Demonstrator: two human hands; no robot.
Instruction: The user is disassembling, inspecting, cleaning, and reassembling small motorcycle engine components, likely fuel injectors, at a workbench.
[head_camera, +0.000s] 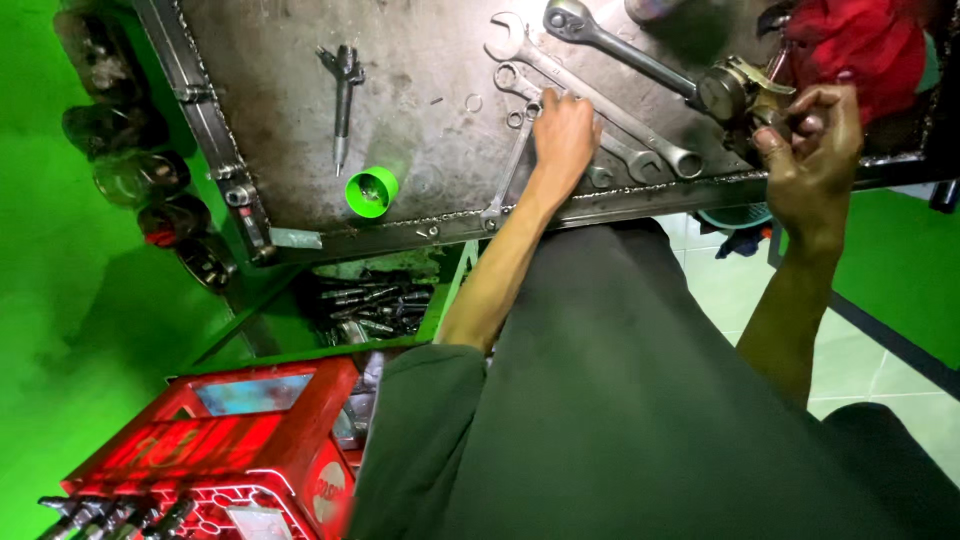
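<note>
My left hand (562, 135) rests palm down on a steel workbench (290, 100), its fingers over a wrench (508, 175) among several spanners (590, 95). My right hand (812, 150) curls around a small metal part (745, 95) at the bench's right edge, next to a red rag (860, 45). A ratchet handle (620, 45) lies toward that part. Whether the left fingers grip the wrench is hidden.
A fuel injector (343, 95) and a green plastic cap (371, 191) lie on the bench's left half. Small washers (473, 102) sit near the spanners. Below the bench is a tray of metal parts (370, 305), and a red crate (235, 440) stands at lower left.
</note>
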